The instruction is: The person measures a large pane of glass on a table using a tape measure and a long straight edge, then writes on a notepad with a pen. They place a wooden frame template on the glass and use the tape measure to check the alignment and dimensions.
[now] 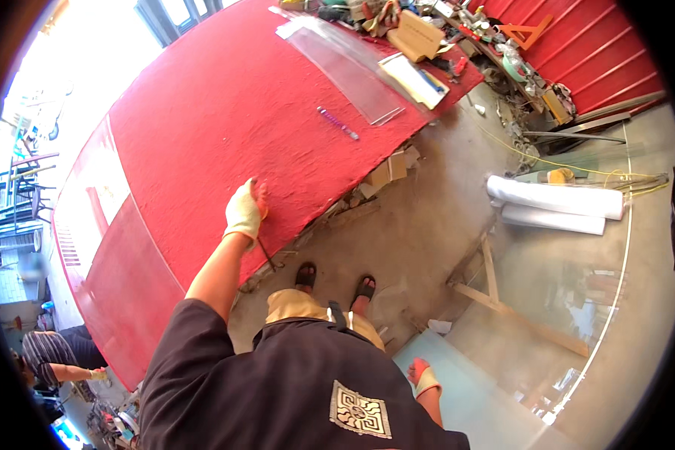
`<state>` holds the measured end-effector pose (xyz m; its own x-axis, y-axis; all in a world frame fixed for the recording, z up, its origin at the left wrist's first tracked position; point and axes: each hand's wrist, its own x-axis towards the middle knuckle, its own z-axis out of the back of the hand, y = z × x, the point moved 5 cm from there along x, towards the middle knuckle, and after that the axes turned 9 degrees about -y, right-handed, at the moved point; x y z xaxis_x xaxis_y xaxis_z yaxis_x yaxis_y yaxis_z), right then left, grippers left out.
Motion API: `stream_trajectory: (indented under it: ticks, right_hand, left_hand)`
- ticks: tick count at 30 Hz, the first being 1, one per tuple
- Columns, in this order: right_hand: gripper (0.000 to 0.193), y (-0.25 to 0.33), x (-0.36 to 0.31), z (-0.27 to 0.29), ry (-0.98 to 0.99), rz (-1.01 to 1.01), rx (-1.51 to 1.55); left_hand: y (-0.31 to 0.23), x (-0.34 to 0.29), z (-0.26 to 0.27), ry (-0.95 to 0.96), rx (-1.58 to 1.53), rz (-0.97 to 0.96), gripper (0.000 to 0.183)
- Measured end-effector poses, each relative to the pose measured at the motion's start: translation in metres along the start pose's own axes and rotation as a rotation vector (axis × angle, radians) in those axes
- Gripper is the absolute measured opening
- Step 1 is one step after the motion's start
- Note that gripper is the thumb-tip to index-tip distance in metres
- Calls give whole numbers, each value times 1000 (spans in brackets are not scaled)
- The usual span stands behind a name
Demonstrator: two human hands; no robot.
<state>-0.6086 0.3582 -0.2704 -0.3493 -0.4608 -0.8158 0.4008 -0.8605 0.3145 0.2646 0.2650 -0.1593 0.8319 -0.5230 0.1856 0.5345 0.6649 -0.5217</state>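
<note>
My left hand [245,211], in a pale glove with red on the fingers, is at the near side of a red-covered table [202,97]. Its fingers are curled, and what they hold, if anything, is hidden. A thin dark rod [267,253] shows just below that hand, by the table's edge; whether the hand grips it is unclear. Low on the right is my right hand [423,373], gloved alike, fingers bent inward over a pale bluish glass sheet [457,390]. Contact with the sheet cannot be made out.
Clear strips [345,71], a purple marker-like stick [337,123] and a notepad [416,81] lie on the table. White rolls [555,198] and a wooden frame [521,319] are to the right. Another person [52,356] is at the far left. Cardboard pieces [382,174] show under the table's edge.
</note>
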Motion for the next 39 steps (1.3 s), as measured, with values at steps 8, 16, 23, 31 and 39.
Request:
stream_trajectory:
  ticks: [8,16,23,31,39]
  right_hand:
    - [35,7,-106,-87,119,34,-89]
    - [31,175,-139,-162,84,270,264]
    - [28,357,-314,-262,713,820,545]
    - [40,284,-490,-259,365,2157,-140]
    - [42,196,-567,-214,946,2147,-20]
  left_hand:
    - [2,-4,12,-109,48,-103,36]
    - [-66,-26,59,-302,-124,-408,39]
    - [-152,-110,55,102,147,-856,34]
    - [-207,-255,42,277,334,-959,21]
    - [-218,-342,56,382,344,-1096,22]
